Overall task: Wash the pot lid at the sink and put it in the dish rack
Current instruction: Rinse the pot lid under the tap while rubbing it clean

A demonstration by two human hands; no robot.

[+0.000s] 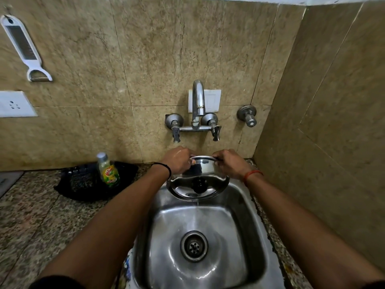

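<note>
over the square steel sink (253, 207), below the wall-mounted chrome tap (198, 101), your left hand (178, 161) and right hand (229, 163) clamp opposite edges of the round steel pot lid (198, 184). water drips off it, so you look mid-rinse; racking remains, and no rack is visible.

The pot lid (198, 180) is shiny silver steel with a black knob (199, 184). The sink (245, 236) is the same grey steel. The tabletop (41, 222) is speckled brown-and-cream granite; the wall tiles (145, 49) are mottled beige. The soap bottle (108, 170) is green with a yellow-and-red label, on a black tray (83, 184). A white grater (23, 44) hangs.
</note>
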